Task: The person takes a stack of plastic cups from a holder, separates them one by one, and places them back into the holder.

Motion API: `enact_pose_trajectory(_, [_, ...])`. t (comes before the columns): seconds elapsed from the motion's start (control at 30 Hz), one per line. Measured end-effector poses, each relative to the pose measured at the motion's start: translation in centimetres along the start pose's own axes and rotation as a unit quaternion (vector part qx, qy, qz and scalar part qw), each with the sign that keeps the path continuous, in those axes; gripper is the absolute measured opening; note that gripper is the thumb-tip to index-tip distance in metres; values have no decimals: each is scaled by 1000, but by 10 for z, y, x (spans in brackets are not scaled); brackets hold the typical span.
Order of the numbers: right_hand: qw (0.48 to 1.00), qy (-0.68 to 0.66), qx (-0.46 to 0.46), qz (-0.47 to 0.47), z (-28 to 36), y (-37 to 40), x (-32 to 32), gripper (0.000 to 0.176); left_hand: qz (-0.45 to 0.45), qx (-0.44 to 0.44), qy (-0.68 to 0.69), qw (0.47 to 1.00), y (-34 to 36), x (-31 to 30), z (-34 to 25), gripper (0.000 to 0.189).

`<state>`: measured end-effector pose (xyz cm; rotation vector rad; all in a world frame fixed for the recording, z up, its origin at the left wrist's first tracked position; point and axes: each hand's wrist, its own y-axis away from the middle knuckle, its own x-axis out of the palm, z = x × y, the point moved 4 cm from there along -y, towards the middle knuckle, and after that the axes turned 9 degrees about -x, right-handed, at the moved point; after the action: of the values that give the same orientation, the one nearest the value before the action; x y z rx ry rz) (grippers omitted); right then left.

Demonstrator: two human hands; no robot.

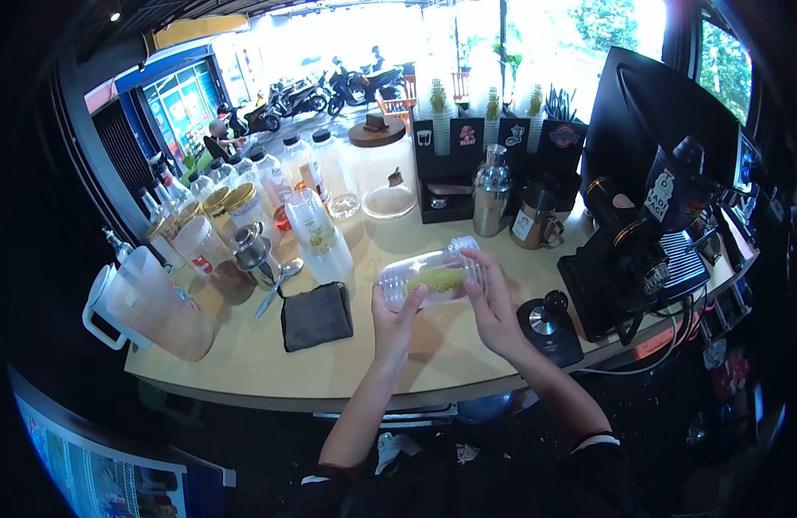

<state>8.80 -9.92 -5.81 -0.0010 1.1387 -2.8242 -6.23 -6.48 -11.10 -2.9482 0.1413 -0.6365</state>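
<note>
A stack of clear plastic cups (pixel 433 274) with a yellow-green print lies on its side between my hands, above the wooden counter (pixel 398 367). My left hand (pixel 397 324) grips its left end, thumb on the near side. At the right end, my right hand (pixel 492 302) has its fingers over the top and its thumb on the front. Left of them, another stack of clear cups (pixel 316 231) stands upside down. A folded black cloth (pixel 317 317) lies near my left hand. Close to my right forearm is a tamper (pixel 550 312) on a black mat.
Pitchers (pixel 161 306), jars and bottles crowd the left side. A large glass jar (pixel 383 177), a shaker (pixel 492 194) and a metal jug (pixel 534 220) stand at the back. The espresso machine (pixel 640 259) is on the right. The counter's front edge curves before me.
</note>
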Motion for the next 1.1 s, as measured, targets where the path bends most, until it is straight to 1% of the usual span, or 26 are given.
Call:
enact_pose_trajectory(0.07, [1000,-7,-17,-8,-2,0,2,37,25,-36,161,986,1,15,-5,48])
enact_pose_trajectory(0.17, [998,-61,-15,-24,-4,7,5,38,-1,-19,192,981,-5,27,5,47])
enact_pose_trajectory(0.23, [995,-95,-7,-35,-3,6,2,42,19,-20,184,983,-15,30,4,46])
enact_pose_trajectory(0.27, [995,-93,-12,-36,0,3,-5,42,25,14,132,991,-22,31,2,47])
enact_pose_trajectory(0.3, [999,26,18,7,3,1,-14,45,30,47,80,995,-28,31,-2,49])
enact_pose_trajectory(0.33, [987,144,47,48,7,-3,-23,50,34,49,81,995,-34,33,-7,49])
enact_pose_trajectory(0.37, [987,146,44,46,12,-9,-32,50,34,103,16,994,-41,34,-17,54])
enact_pose_trajectory(0.4, [962,267,6,57,21,-17,-41,55,33,156,-47,986,-45,37,-26,58])
enact_pose_trajectory(0.43, [921,384,-31,66,31,-26,-46,60,37,159,-46,986,-49,39,-32,58])
enact_pose_trajectory(0.47, [920,388,-36,50,42,-35,-48,70,42,183,-123,975,-51,44,-39,62])
enact_pose_trajectory(0.5, [918,391,-40,48,47,-41,-46,70,46,207,-198,957,-52,51,-46,67])
enact_pose_trajectory(0.57, [944,316,-85,47,54,-53,-37,74,48,229,-222,947,-51,66,-57,70])
enact_pose_trajectory(0.6, [942,319,-89,47,54,-59,-32,79,47,276,-287,916,-51,74,-61,72])
enact_pose_trajectory(0.63, [942,321,-91,44,50,-65,-30,79,46,322,-350,879,-51,81,-62,73])
enact_pose_trajectory(0.7, [933,342,-109,19,37,-76,-33,80,52,345,-334,876,-64,90,-65,74])
enact_pose_trajectory(0.77, [915,377,-140,26,33,-97,-42,81,44,368,-322,871,-84,93,-73,76])
enact_pose_trajectory(0.8, [915,374,-154,15,33,-112,-48,81,54,377,-359,852,-88,96,-86,78])
enact_pose_trajectory(0.83, [914,369,-168,3,32,-128,-56,82,54,381,-357,851,-98,97,-93,78])
enact_pose_trajectory(0.87, [900,391,-189,-36,27,-149,-69,83,62,362,-353,861,-109,99,-99,80])
enact_pose_trajectory(0.9, [928,344,-132,-62,39,-170,-76,82,70,343,-348,870,-120,100,-103,82])
enact_pose_trajectory(0.93, [940,305,-131,-85,34,-195,-91,81,58,335,-371,864,-136,98,-103,81])
enact_pose_trajectory(0.97, [913,350,-187,-98,37,-218,-104,82,52,329,-374,866,-150,97,-104,75])
enact_pose_trajectory(1.0, [917,333,-202,-90,29,-245,-120,84,43,336,-397,853,-165,96,-104,74])
enact_pose_trajectory(1.03, [897,347,-254,-100,24,-272,-133,84,34,344,-420,839,-181,94,-102,72])
enact_pose_trajectory(1.07, [891,356,-260,-108,20,-292,-144,83,40,371,-442,816,-195,92,-102,70])
enact_pose_trajectory(1.1, [911,331,-227,-98,14,-313,-155,83,43,375,-441,814,-210,89,-98,70])
